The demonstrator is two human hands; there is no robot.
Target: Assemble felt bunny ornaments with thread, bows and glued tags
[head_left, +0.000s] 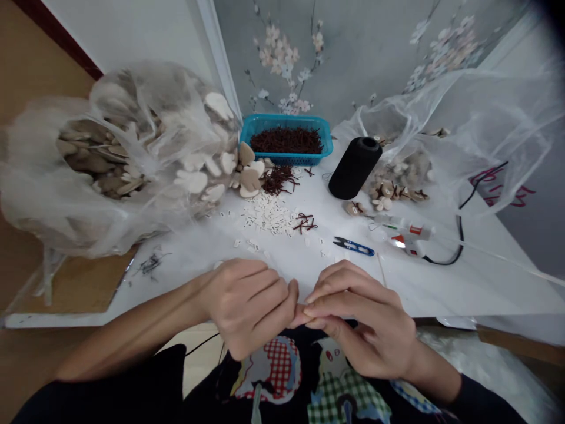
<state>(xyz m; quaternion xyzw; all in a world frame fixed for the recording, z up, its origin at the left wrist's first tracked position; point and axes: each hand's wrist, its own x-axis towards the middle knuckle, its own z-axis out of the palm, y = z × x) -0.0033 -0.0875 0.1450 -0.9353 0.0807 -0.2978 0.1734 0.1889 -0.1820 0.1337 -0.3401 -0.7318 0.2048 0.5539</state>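
Close to the table's front edge, my left hand (249, 306) is curled closed, its thumb reaching toward the other hand. My right hand (364, 321) pinches with thumb and fingers at the tip of that left thumb, so the two hands touch. Whatever lies between the fingertips is too small or hidden to make out. Beyond the hands is a pile of small white labels (270, 215). A few brown bows (304, 222) lie beside it, with a bigger heap of brown bows (279, 179) behind. Blue thread snips (354, 246) rest above my right hand.
A blue basket (324, 154) of brown bows stands at the back. Bulky clear bags (176, 118) of beige and white felt shapes fill the left. On the right are a black thread cone (355, 168), a glue gun (412, 240) with its cord, and decorated pieces (399, 191).
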